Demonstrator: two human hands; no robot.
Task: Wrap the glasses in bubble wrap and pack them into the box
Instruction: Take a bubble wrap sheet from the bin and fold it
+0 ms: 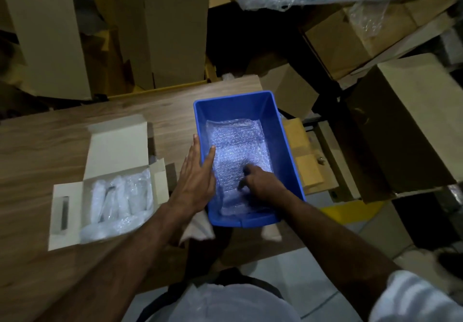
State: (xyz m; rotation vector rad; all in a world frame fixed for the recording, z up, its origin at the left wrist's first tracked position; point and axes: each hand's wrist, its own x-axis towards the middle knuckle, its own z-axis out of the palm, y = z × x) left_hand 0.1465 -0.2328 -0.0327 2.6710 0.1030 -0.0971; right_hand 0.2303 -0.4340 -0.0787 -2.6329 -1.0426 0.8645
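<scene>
Mid-task: white cardboard box (110, 184) holding wrapped glasses (120, 196), right hand (258, 184) fingers clamped on bubble wrap (238, 151) in blue plastic bin (285, 146), left hand (195, 173) fingers straight, bracing.

The blue bin (275, 126) at the table's (75, 133) right edge is open above, both hands inside its near end. The open carton (110, 171) blocks the left side; bare wood lies between and behind them.

One blue bin (283, 133), one white box (65, 211), two hands (198, 176).
</scene>
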